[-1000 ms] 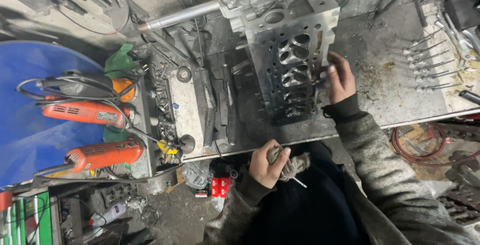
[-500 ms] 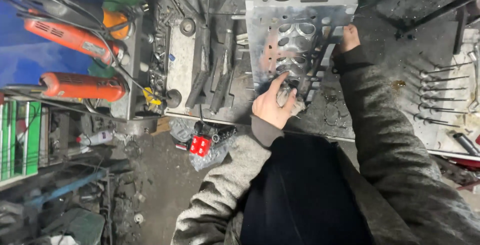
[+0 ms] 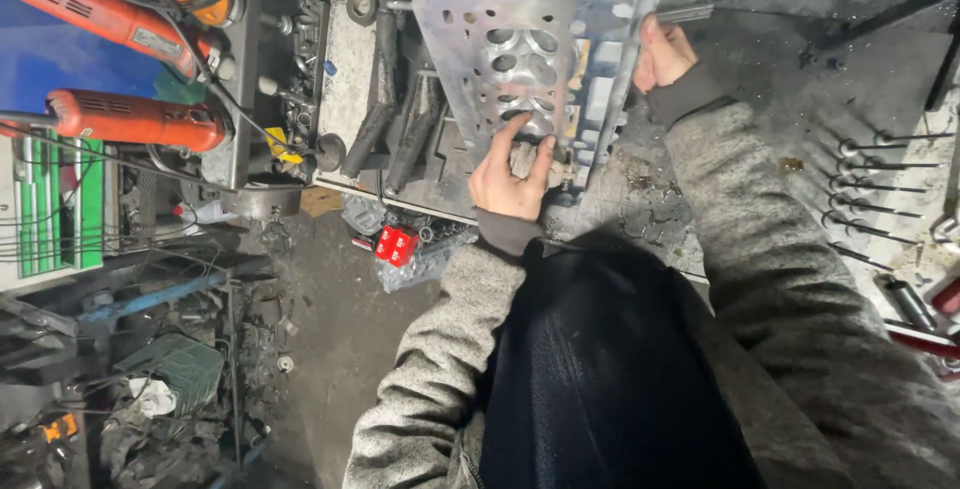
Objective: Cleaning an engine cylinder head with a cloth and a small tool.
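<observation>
A bare-metal cylinder head [image 3: 540, 19] stands on the workbench [image 3: 800, 99], its face with round chambers turned up toward me. My left hand [image 3: 508, 177] lies on the lower part of that face. Its fingers are spread over a crumpled grey pad [image 3: 524, 160] and press it against the metal. My right hand [image 3: 662, 51] grips the head's right side edge, with the fingers curled around it. Both arms wear grey knitted sleeves.
Two orange power tools [image 3: 135, 119] with cables lie at the left. Dark metal bars [image 3: 400, 129] rest beside the head. A row of long-stemmed valves [image 3: 880, 179] lies at the right. A small red box [image 3: 395, 244] sits on the cluttered floor.
My left hand rose from below the bench edge with the grey pad and now presses it on the head's face. My right hand stayed on the head's side. The view moved closer.
</observation>
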